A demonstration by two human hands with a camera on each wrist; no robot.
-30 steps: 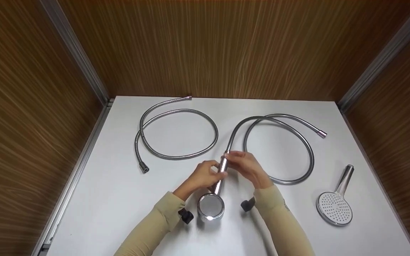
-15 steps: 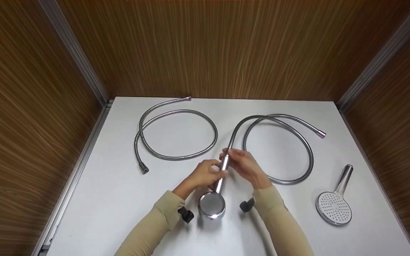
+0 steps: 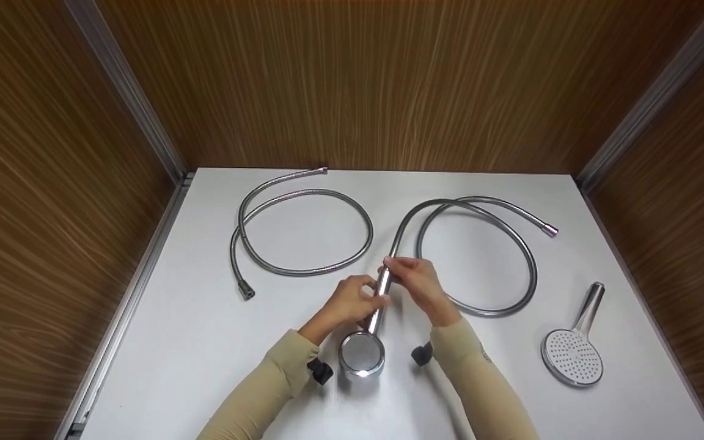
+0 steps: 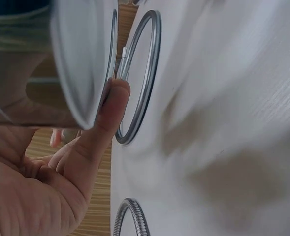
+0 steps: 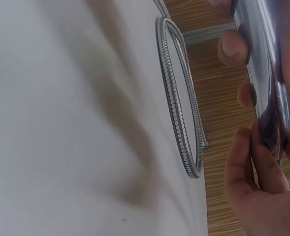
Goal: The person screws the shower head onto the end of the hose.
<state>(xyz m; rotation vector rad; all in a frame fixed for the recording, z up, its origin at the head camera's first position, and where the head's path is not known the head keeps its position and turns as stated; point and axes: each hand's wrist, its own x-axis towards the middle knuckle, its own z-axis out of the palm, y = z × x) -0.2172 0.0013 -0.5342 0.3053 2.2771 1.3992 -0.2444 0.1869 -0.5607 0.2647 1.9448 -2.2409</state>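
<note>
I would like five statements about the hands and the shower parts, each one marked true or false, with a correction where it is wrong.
1. The left hand holds the grey-faced shower head by its handle. True.
2. The right hand lies flat on the table. False: it pinches where the right hose meets the handle.
3. The white-faced shower head lies on the table with its dotted face up. True.
4. The left hose is joined to the white-faced shower head. False: it lies apart, both ends free.
5. The right hose crosses over itself. True.
</note>
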